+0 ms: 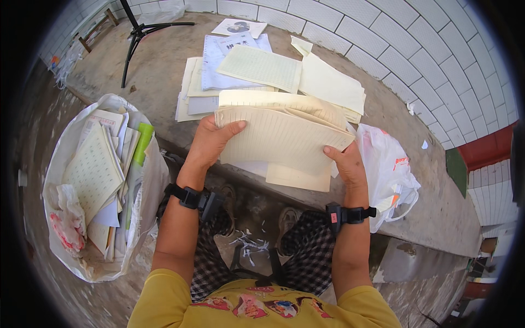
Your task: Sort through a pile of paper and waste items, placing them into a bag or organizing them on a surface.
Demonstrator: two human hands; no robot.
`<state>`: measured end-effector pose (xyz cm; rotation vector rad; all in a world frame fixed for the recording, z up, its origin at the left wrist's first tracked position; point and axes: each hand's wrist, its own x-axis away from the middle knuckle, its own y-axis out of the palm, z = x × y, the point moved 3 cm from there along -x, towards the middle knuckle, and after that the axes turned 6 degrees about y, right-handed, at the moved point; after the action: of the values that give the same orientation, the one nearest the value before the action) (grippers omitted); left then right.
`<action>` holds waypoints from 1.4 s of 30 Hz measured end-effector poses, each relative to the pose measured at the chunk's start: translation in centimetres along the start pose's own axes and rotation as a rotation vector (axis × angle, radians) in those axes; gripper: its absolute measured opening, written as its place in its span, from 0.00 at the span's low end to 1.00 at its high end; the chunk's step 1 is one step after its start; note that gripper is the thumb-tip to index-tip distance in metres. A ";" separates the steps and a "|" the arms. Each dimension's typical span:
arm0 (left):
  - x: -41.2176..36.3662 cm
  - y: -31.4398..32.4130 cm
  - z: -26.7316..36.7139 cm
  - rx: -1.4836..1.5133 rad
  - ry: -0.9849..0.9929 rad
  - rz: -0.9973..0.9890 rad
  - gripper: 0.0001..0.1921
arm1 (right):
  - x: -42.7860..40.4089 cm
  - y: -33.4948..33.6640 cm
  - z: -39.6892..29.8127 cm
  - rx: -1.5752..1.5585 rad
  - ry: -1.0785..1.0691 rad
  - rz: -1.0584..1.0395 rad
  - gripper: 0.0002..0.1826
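Between my two hands is a stack of cream lined paper sheets point(275, 135), held up above the near edge of a concrete ledge. My left hand point(215, 137) grips its left end, thumb on the front face. At the lower right corner my right hand point(346, 160) pinches the stack, its thumb also in front. Behind the sheets lie a grid-ruled sheet point(262, 67), a white exercise booklet point(211, 61) and a pile of blank cream paper point(330, 82). A smaller cream sheet point(301, 178) shows below the stack; whether I hold it I cannot tell.
A white sack point(154, 180) full of papers stands at my left. White plastic bag point(383, 164) sits on the concrete ledge point(434, 192) at right. A black tripod point(139, 30) stands at the back left, near the tiled wall point(365, 24). Paper scraps point(250, 246) litter the floor between my feet.
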<state>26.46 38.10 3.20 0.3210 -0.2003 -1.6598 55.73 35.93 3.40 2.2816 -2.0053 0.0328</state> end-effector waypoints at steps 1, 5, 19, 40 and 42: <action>0.2 0.3 0.2 -0.036 0.032 -0.082 0.12 | 0.2 0.0 0.0 0.001 -0.002 -0.002 0.39; 0.7 0.4 0.8 -0.130 0.070 -0.179 0.12 | 1.0 -0.7 0.2 -0.028 -0.037 0.042 0.32; 0.0 0.3 2.2 -0.192 0.277 -0.002 0.24 | 1.2 -0.3 -0.1 0.044 -0.053 0.109 0.19; 0.0 -0.2 2.5 0.172 0.352 0.189 0.11 | 0.5 0.6 0.1 0.147 -0.106 0.191 0.20; 0.0 -0.5 2.3 0.182 0.346 0.181 0.10 | 0.4 0.7 0.1 0.134 -0.128 0.185 0.20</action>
<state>25.21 38.01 5.21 0.7009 -0.1162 -1.3856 55.12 35.40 3.37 2.2169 -2.3415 0.0372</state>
